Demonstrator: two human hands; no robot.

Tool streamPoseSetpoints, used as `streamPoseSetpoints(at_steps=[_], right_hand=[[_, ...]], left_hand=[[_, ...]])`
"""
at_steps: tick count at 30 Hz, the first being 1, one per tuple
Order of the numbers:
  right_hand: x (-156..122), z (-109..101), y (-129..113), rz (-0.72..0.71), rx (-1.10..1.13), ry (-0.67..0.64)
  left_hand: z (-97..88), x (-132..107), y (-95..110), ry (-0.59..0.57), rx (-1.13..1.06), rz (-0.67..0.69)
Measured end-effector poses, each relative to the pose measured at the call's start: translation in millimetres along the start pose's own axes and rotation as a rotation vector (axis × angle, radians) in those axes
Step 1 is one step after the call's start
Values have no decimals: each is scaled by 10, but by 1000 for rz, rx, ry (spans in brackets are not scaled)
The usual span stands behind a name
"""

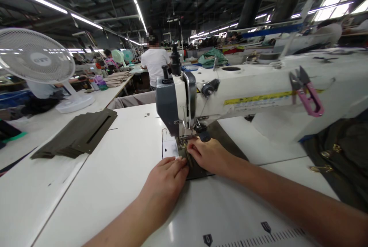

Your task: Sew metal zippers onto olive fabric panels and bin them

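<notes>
A dark olive fabric piece (228, 141) lies under the needle area of a white sewing machine (253, 82). My left hand (168, 180) rests at the fabric's left front edge, palm down, its fingers laid on the cloth just before the presser foot (182, 143). Close to the needle, on the right, my right hand (209, 156) has thumb and fingers pinched together over the fabric. What lies between those fingertips is hidden. A narrow slit or strip runs along the cloth between both hands.
A stack of dark fabric pieces (77, 134) lies on the table at left, near a white fan (40, 59). Pink-handled thread snips (307, 94) hang on the machine arm. Dark cloth with brass zipper pulls (322, 168) sits at right. A person in white (155, 65) stands beyond.
</notes>
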State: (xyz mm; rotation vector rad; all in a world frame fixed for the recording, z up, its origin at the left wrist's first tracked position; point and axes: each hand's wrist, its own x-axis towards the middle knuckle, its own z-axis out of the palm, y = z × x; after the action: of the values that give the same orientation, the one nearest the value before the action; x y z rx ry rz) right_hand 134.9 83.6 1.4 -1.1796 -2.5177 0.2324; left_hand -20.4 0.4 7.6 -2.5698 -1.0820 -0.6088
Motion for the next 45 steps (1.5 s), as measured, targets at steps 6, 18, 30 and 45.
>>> streamPoseSetpoints(at_steps=[6,18,30,45], right_hand=[[-210,-164,92,-22,179,94],[-751,-90,-50,-518,-2,460],[-795,12,-127,-371,139,301],[-602,146,-56,-451,-126,382]], left_hand=[[15,-32,-35,8,-85,-40],[8,-51,-62,96,-283,-219],[-23,-51,25,15,4,11],[-34,-15,13,-49,66,19]])
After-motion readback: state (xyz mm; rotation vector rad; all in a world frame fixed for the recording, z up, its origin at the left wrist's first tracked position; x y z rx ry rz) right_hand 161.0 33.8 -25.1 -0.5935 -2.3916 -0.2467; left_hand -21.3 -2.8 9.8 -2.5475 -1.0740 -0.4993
